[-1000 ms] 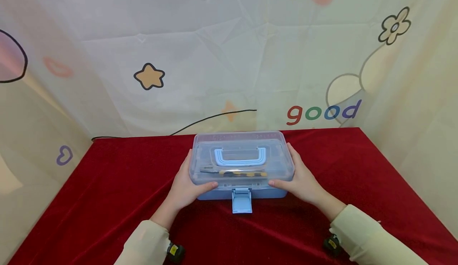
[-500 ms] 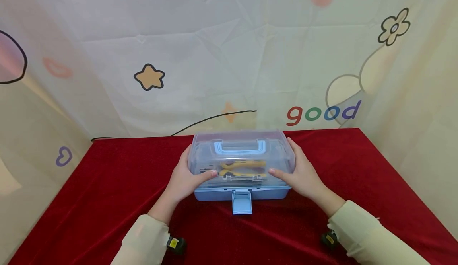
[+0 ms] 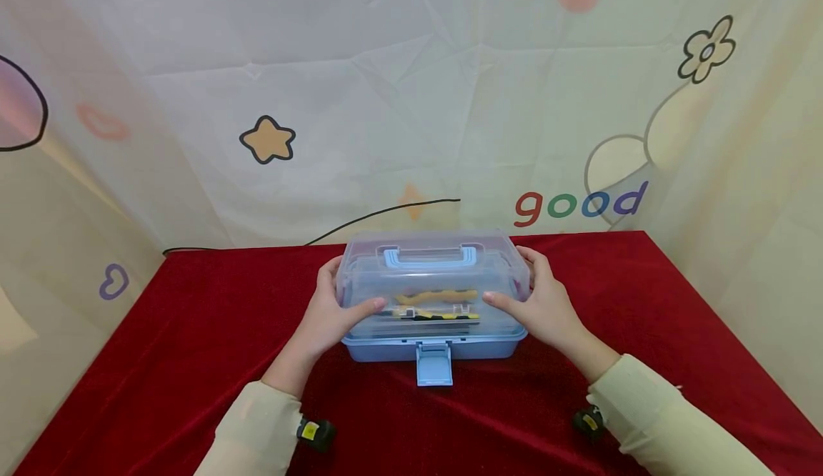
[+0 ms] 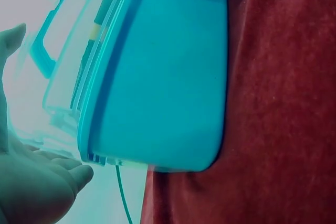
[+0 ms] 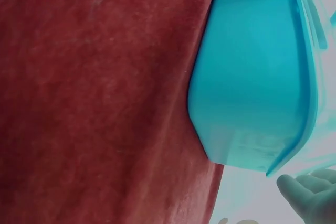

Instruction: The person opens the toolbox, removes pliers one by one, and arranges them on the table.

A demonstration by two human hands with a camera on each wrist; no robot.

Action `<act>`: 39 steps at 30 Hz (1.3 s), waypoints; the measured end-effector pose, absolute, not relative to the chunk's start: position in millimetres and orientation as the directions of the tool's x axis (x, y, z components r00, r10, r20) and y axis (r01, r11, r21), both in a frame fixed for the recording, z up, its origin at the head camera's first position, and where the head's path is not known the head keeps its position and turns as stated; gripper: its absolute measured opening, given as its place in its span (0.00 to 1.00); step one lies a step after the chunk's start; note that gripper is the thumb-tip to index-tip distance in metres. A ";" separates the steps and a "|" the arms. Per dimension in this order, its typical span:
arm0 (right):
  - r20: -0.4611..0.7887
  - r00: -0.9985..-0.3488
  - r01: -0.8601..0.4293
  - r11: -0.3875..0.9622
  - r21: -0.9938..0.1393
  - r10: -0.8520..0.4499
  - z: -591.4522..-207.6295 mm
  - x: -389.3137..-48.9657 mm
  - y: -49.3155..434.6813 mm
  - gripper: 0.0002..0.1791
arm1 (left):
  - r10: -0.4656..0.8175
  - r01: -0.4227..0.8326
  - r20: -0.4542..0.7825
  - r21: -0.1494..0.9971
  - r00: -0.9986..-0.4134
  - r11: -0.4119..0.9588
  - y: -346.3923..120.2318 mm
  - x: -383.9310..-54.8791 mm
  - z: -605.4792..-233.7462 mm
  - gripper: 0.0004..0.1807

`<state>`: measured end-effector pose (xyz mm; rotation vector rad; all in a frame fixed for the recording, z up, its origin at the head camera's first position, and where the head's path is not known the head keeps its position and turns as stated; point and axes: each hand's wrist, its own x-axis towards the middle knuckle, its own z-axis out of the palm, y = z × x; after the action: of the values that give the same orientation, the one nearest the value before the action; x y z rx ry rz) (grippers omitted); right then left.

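Observation:
A toolbox with a light blue base point(image 3: 379, 351) stands on the red cloth, its clear lid point(image 3: 366, 270) tilted up at the front. The lid carries a blue handle point(image 3: 430, 259), and the front latch point(image 3: 434, 369) hangs down unfastened. My left hand point(image 3: 321, 319) grips the lid's left end, thumb on the front, fingers behind the side. At the opposite end my right hand point(image 3: 554, 315) holds the lid in the same way. Through the plastic show yellow-and-black tool handles point(image 3: 444, 296). In the left wrist view, the base's blue wall point(image 4: 157, 77) fills the middle.
Red velvet cloth point(image 3: 212, 333) covers the table around the toolbox. A pale printed curtain point(image 3: 360, 126) hangs close behind and at both sides. Dark wrist cameras sit at both cuffs, the left one point(image 3: 316, 433) below the left forearm.
The lid's front edge has risen off the base and tilted back, both hands moving up with it. The base stays in place, and more of the yellow handles shows.

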<state>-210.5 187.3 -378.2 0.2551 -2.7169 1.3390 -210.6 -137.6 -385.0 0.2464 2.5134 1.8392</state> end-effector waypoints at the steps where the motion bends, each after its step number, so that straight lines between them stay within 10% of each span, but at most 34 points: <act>1: 0.166 -0.981 -0.192 0.598 -0.778 -0.099 -377.9 -210.9 187.0 0.51 | 0.150 0.127 0.085 0.949 -0.985 0.290 -138.6 -210.5 -385.2 0.51; 27: 0.108 -0.992 -0.127 0.618 -0.776 -0.069 -366.2 -216.7 186.5 0.51 | 0.162 0.294 0.247 0.841 -0.955 0.454 -152.8 -205.3 -376.6 0.55; 39: 0.174 -0.950 -0.284 0.493 -0.822 -0.258 -365.0 -217.3 213.0 0.44 | 0.106 0.261 0.239 0.851 -0.965 0.456 -154.3 -215.9 -365.8 0.50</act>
<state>-217.3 213.0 -365.0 0.4890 -2.6907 1.4903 -215.9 -154.3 -365.8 0.3568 2.8063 1.6859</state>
